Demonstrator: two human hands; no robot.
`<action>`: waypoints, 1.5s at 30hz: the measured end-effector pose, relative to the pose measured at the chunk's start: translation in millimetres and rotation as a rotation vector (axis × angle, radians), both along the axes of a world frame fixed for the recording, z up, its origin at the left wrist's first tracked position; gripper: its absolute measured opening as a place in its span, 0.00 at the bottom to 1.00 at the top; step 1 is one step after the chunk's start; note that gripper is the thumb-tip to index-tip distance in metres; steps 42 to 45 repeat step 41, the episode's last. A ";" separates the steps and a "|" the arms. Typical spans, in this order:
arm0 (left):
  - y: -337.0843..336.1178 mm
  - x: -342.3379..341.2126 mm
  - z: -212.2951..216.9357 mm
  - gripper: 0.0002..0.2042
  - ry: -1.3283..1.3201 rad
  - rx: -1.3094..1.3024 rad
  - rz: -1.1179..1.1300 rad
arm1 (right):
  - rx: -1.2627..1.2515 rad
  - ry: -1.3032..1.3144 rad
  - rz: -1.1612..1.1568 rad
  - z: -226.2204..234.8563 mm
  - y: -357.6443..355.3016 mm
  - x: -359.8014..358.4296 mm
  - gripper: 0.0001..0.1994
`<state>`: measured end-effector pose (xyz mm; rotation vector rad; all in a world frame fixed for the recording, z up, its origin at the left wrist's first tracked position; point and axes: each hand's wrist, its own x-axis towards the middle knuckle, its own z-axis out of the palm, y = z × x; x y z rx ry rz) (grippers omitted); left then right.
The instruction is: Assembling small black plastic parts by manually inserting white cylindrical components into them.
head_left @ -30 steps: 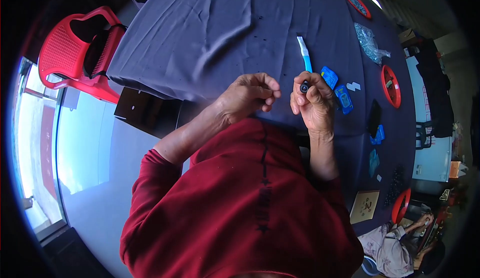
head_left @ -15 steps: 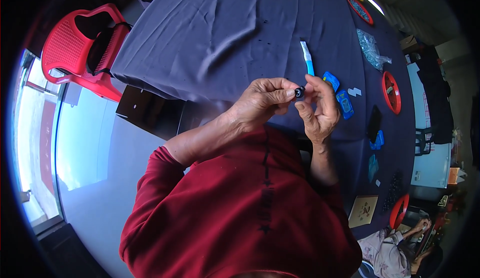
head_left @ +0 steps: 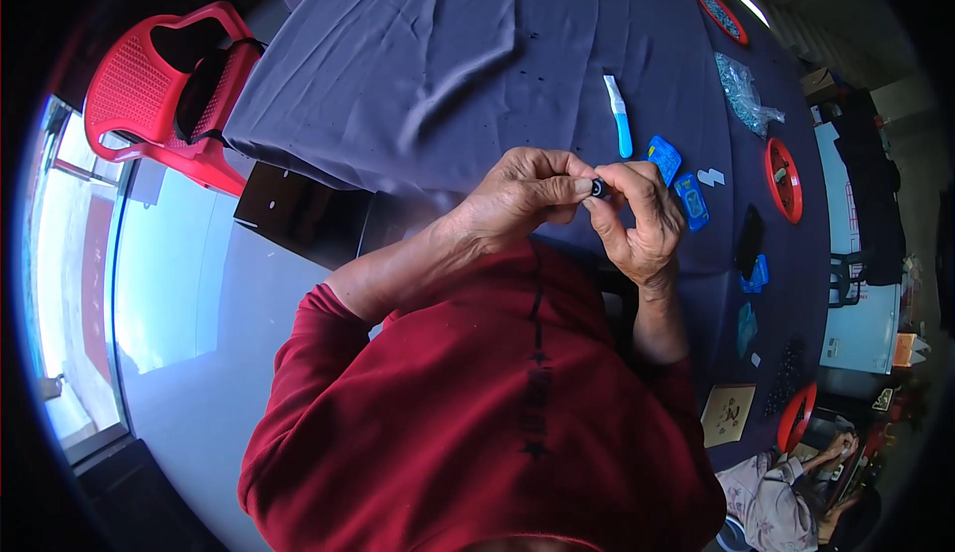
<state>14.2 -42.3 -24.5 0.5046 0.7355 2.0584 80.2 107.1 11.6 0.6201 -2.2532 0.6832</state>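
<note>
Small black round part (head_left: 597, 188) pinched between left hand (head_left: 522, 194) and right hand (head_left: 637, 219) fingertips, both clamped on it, held above near edge of grey cloth-covered table (head_left: 448, 65), equally near both hands

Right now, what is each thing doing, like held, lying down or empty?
Black part: pinched between both hands' fingertips.
Left hand: closed on the part.
Right hand: closed on the part.
Blue tool: lying flat on the cloth.
Red chair: unoccupied, beside the table.
Cloth: spread out, wrinkled.
</note>
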 end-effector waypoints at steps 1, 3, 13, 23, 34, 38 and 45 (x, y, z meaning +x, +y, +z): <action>0.5 0.3 -1.0 0.08 -0.002 -0.001 -0.001 | -0.001 -0.002 -0.001 -0.3 1.0 -0.1 0.12; 2.1 0.8 -3.2 0.09 -0.018 0.006 0.002 | 0.035 -0.010 0.022 -1.1 2.9 -0.5 0.12; 1.0 -1.0 -3.4 0.09 -0.051 0.068 -0.042 | -0.161 -0.073 -0.006 -5.1 -3.0 -0.5 0.14; -1.9 1.6 1.7 0.06 -0.114 0.069 -0.079 | -0.074 0.010 0.017 -6.4 -2.0 3.4 0.11; -3.2 1.0 -2.8 0.07 -0.105 0.105 -0.106 | -0.099 0.038 0.018 -10.9 -3.6 3.2 0.13; -2.5 1.1 -5.3 0.08 -0.103 0.073 -0.089 | -0.157 -0.042 0.018 -9.5 -4.3 4.1 0.13; -0.7 -0.4 -12.9 0.10 -0.186 0.123 -0.113 | -0.118 -0.053 0.011 -13.6 1.4 2.3 0.13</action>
